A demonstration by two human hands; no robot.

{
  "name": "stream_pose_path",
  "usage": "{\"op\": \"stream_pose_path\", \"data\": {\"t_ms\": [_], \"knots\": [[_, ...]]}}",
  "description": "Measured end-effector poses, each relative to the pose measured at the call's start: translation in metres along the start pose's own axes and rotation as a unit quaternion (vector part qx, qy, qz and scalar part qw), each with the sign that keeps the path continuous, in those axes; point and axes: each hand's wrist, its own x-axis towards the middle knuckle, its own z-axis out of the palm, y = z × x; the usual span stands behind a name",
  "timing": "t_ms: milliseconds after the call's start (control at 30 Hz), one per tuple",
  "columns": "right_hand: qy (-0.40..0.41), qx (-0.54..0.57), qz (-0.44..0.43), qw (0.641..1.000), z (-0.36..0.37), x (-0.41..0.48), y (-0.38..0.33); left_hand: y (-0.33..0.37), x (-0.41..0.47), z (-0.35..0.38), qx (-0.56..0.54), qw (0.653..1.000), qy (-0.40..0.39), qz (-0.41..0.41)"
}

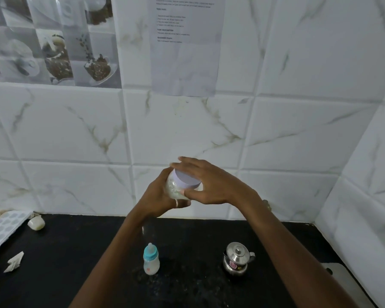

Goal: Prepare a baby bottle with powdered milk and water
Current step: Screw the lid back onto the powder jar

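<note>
Both hands [162, 194] on powder jar [176, 190]

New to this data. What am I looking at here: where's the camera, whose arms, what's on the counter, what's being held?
There is no machine here. A person wears one wide-angle camera on the head, looking forward and down, so both bare arms reach in from the bottom of the picture.

The left hand cups a clear jar of white powder from the side and below, lifted above the counter. The right hand lies over its pale purple lid, with the thumb on the lid's edge, a grip that suits twisting it.

On the black counter stand a baby bottle with its teal collar and teat on, and a small lidded steel pot. At the left lie a crumpled paper scrap and a small pale lump. A printed sheet hangs on the tiled wall.
</note>
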Motion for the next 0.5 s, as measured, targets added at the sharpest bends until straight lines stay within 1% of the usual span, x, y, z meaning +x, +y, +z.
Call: {"op": "stream_pose_path", "data": {"t_ms": [67,133,200,233,300,367,433,500], "knots": [[-0.005,-0.008,0.004,1.000,-0.002,0.002,0.002,-0.003,0.003,0.001,-0.007,1.000,-0.005,-0.002],[0.008,-0.016,0.027,0.999,-0.002,0.003,0.003,-0.003,0.001,0.004,-0.012,1.000,0.005,-0.002],[0.042,-0.044,0.069,0.996,0.002,0.005,0.001,0.001,-0.002,0.011,-0.001,1.000,0.031,-0.001],[0.070,-0.076,0.104,0.989,0.006,0.006,-0.002,0.003,-0.002,0.016,0.010,0.999,0.053,0.001],[0.151,-0.159,0.186,0.958,0.018,0.009,-0.009,0.006,-0.002,0.029,0.036,0.994,0.098,0.011],[0.201,-0.211,0.233,0.928,0.026,0.009,-0.018,0.001,-0.001,0.041,0.057,0.992,0.113,0.007],[0.217,-0.217,0.241,0.921,0.028,0.006,-0.020,-0.006,-0.004,0.044,0.037,0.994,0.105,-0.014],[0.217,-0.205,0.220,0.929,0.024,0.003,-0.013,-0.007,-0.006,0.038,0.024,0.996,0.076,-0.031]]}}
